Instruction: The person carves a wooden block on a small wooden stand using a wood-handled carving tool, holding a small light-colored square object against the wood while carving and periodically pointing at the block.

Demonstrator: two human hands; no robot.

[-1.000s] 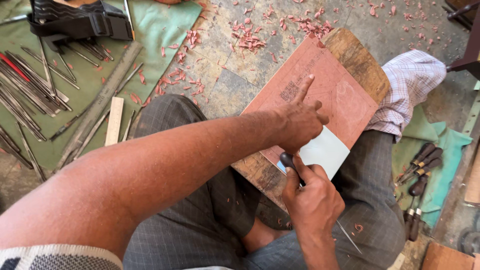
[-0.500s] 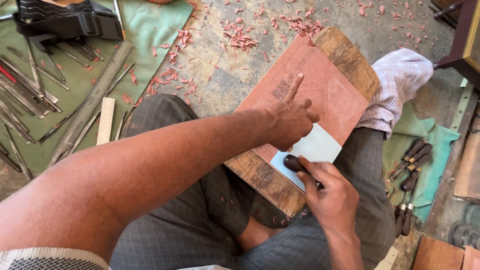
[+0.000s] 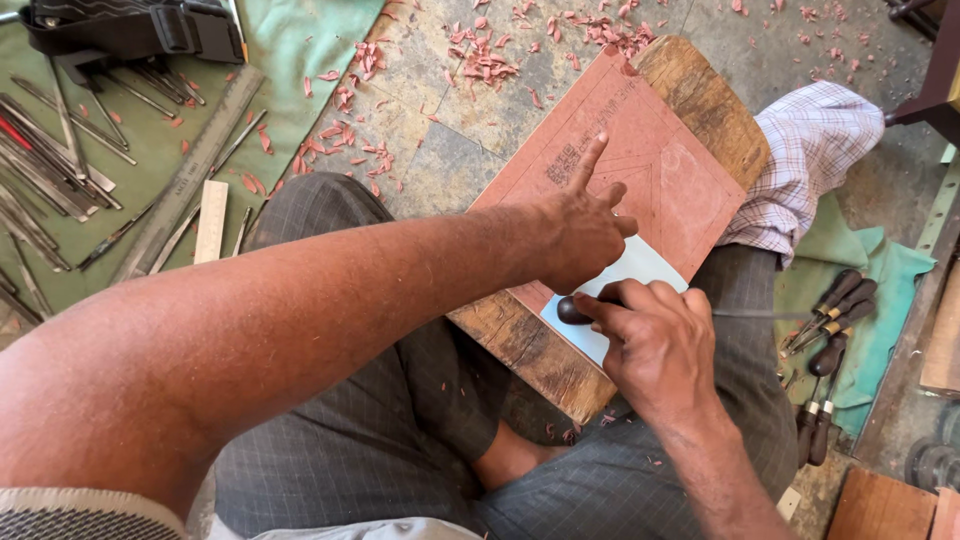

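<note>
My left hand [image 3: 585, 235] presses down on the reddish slab [image 3: 640, 180], index finger stretched out along its face and the other fingers curled under. My right hand [image 3: 655, 335] is closed around a dark-handled carving tool [image 3: 572, 310], its rounded butt showing at my fingertips; it sits on the pale sheet [image 3: 630, 275] at the slab's near edge. Compared with a second ago, my right hand has climbed from below the board's edge up onto the sheet, close against my left, so I judge the tool is being set for a cut there. The slab lies on a worn wooden board [image 3: 700, 95] across my lap, not on a bench.

Around me: reddish shavings [image 3: 480, 60] scattered on the stone floor, a row of metal tools [image 3: 50, 150] and a steel ruler [image 3: 190, 170] on a green cloth [image 3: 300, 40] to the left, and more dark-handled chisels [image 3: 830, 340] on cloth to the right. My left forearm crosses in front and hides part of the board; nothing else blocks the work.
</note>
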